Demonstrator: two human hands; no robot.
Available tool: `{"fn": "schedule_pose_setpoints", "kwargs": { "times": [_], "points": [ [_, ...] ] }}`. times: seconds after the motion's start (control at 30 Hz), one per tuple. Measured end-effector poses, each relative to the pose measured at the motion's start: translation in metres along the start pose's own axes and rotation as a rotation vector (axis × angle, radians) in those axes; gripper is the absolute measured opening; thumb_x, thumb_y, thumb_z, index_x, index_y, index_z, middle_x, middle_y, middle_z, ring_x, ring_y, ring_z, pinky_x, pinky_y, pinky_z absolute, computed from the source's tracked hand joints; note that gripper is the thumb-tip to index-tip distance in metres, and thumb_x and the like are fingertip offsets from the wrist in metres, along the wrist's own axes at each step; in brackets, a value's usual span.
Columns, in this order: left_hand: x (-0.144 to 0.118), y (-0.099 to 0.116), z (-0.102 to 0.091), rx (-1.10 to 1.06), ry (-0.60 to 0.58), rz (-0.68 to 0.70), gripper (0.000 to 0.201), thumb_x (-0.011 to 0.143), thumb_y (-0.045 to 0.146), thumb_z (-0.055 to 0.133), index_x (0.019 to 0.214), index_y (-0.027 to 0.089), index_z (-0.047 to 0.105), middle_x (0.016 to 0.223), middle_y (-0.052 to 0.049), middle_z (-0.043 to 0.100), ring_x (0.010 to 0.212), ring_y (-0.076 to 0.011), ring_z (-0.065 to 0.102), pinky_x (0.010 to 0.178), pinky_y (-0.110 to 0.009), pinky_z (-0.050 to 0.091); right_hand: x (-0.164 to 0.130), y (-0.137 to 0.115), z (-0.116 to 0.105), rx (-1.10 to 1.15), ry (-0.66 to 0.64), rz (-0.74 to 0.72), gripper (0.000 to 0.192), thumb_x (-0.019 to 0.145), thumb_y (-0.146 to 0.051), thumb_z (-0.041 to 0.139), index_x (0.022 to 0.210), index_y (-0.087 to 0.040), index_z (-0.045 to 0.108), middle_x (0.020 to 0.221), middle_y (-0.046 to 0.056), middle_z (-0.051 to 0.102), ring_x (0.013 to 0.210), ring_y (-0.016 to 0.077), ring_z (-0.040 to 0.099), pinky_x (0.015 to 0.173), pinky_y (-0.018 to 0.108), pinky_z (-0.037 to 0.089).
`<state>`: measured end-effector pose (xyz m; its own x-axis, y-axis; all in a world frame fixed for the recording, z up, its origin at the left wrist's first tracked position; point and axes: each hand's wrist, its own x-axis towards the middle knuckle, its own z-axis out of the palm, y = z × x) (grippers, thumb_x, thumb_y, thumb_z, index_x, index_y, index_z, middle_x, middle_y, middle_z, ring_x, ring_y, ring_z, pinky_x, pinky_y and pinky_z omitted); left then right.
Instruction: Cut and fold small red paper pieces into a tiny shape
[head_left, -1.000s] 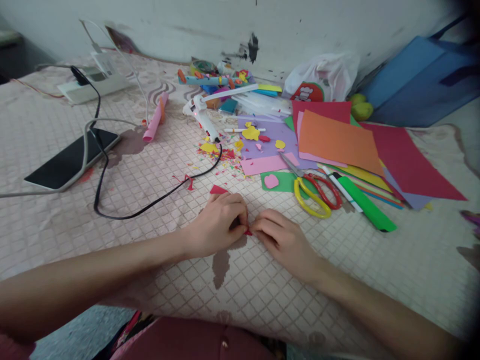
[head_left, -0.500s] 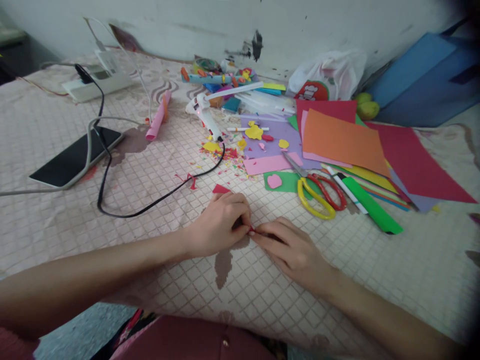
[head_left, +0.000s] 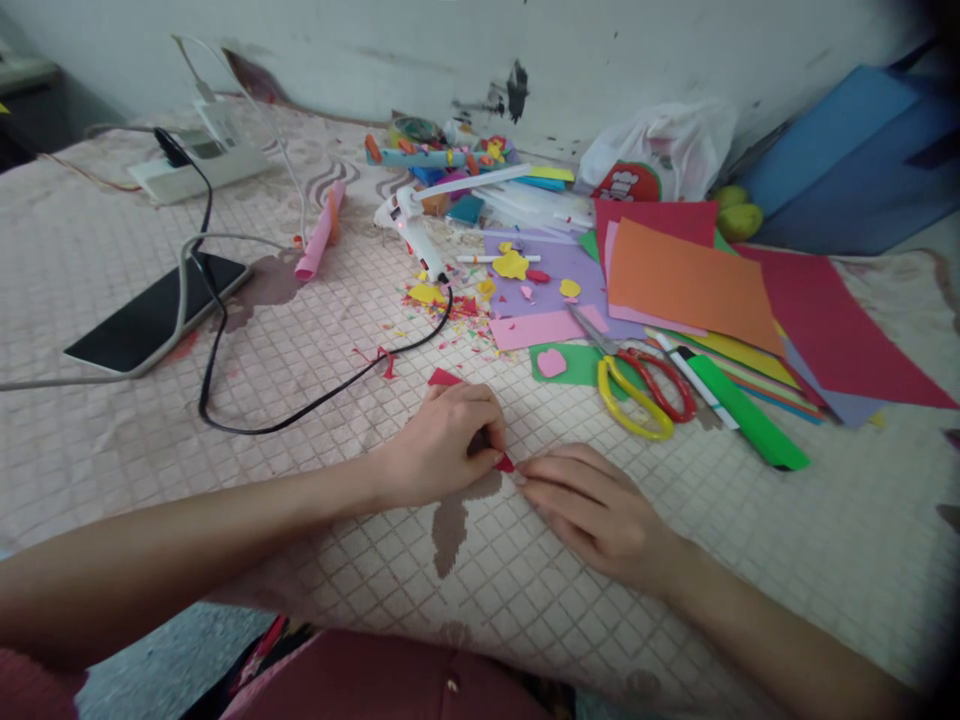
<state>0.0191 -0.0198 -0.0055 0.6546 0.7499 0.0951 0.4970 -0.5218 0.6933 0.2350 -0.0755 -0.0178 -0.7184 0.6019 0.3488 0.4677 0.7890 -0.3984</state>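
My left hand (head_left: 450, 440) is closed around a narrow piece of red craft paper. One red end (head_left: 505, 463) pokes out by the thumb, and a red edge (head_left: 444, 377) shows beyond the knuckles; the stretch between is hidden under the hand. My right hand (head_left: 592, 505) rests just to the right, fingertips pressed together beside the red tip. Whether something tiny sits in that pinch I cannot make out. Beyond the hands lie scissors (head_left: 634, 395) with one yellow and one red handle, and a pink cut-out (head_left: 552, 362) on a green strip (head_left: 585, 368).
A white glue gun (head_left: 420, 243) lies behind, its black cord (head_left: 300, 415) looping left. Colored sheets (head_left: 690, 285) and a green cutter (head_left: 746, 410) are at right. A phone (head_left: 150, 315) and power strip (head_left: 199, 170) occupy the left. Paper scraps (head_left: 450, 305) litter the middle.
My right fingertips have drawn slightly right, off the red tip, so more of it shows. My left hand keeps its hold. The view has shifted a little.
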Motion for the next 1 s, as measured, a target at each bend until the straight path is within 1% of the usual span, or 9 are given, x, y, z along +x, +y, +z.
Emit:
{"fn": "schedule_pose_setpoints", "kwargs": {
  "times": [0.07,0.1,0.3,0.5,0.7,0.83,0.9,1.0],
  "points": [
    [0.000,0.000,0.000,0.001,0.000,-0.001,0.006,0.072,0.009,0.057,0.072,0.015,0.059,0.083,-0.004,0.060,0.084,-0.0178,0.053,0.077,-0.032,0.043,-0.001,-0.001,0.000,0.011,0.051,-0.024,0.027,0.082,-0.005,0.050,0.106,-0.015,0.058,0.110,0.010,0.063,0.102,0.0229,0.052,0.086,0.041,0.048],
    [0.000,-0.001,0.000,0.003,-0.002,-0.003,0.005,0.072,0.009,0.057,0.072,0.015,0.059,0.083,-0.004,0.060,0.084,-0.0176,0.053,0.077,-0.032,0.042,-0.001,-0.002,0.000,0.009,0.057,-0.035,0.026,0.081,-0.005,0.051,0.105,-0.015,0.059,0.111,0.010,0.063,0.102,0.0233,0.052,0.085,0.042,0.048],
    [0.000,-0.001,0.001,0.013,-0.007,-0.010,0.004,0.074,0.011,0.057,0.072,0.014,0.058,0.083,-0.004,0.059,0.083,-0.0172,0.053,0.077,-0.032,0.042,0.004,-0.004,-0.001,-0.037,-0.028,-0.049,0.019,0.082,-0.008,0.052,0.098,-0.012,0.062,0.110,0.010,0.066,0.102,0.0237,0.052,0.085,0.041,0.046],
    [0.001,-0.003,0.000,0.017,-0.007,0.008,0.006,0.074,0.009,0.056,0.073,0.014,0.058,0.082,-0.003,0.059,0.082,-0.0162,0.053,0.076,-0.031,0.042,0.008,-0.010,-0.001,-0.020,-0.040,0.019,0.015,0.084,-0.010,0.051,0.092,-0.013,0.063,0.107,0.009,0.068,0.100,0.0228,0.052,0.085,0.040,0.045],
    [0.002,-0.003,-0.003,-0.017,0.000,0.037,0.008,0.075,0.007,0.053,0.073,0.014,0.058,0.081,-0.003,0.060,0.080,-0.0153,0.054,0.075,-0.031,0.043,0.009,-0.012,-0.001,0.008,-0.034,0.041,0.014,0.084,-0.010,0.050,0.089,-0.013,0.063,0.104,0.008,0.069,0.097,0.0218,0.053,0.084,0.039,0.045],
    [0.001,-0.002,-0.003,-0.015,-0.004,0.034,0.002,0.078,0.015,0.057,0.077,0.014,0.057,0.084,-0.003,0.059,0.082,-0.0160,0.053,0.074,-0.031,0.042,0.009,-0.010,-0.001,0.020,-0.036,0.048,0.014,0.084,-0.010,0.050,0.089,-0.013,0.063,0.104,0.009,0.069,0.098,0.0219,0.052,0.084,0.039,0.045],
    [-0.001,0.000,-0.002,0.016,0.004,0.005,0.007,0.077,0.020,0.060,0.078,0.015,0.056,0.085,-0.004,0.058,0.085,-0.0176,0.052,0.075,-0.032,0.042,0.009,-0.009,-0.001,0.021,-0.033,0.044,0.014,0.084,-0.009,0.050,0.089,-0.013,0.063,0.103,0.008,0.069,0.097,0.0218,0.052,0.084,0.038,0.045],
    [-0.003,0.004,0.001,0.058,0.025,-0.017,0.007,0.077,0.019,0.060,0.080,0.015,0.054,0.088,-0.005,0.057,0.088,-0.0190,0.051,0.079,-0.035,0.041,0.010,-0.009,-0.001,0.020,-0.028,0.030,0.015,0.084,-0.009,0.050,0.090,-0.013,0.063,0.103,0.008,0.069,0.097,0.0217,0.052,0.084,0.038,0.045]
  ]
}}
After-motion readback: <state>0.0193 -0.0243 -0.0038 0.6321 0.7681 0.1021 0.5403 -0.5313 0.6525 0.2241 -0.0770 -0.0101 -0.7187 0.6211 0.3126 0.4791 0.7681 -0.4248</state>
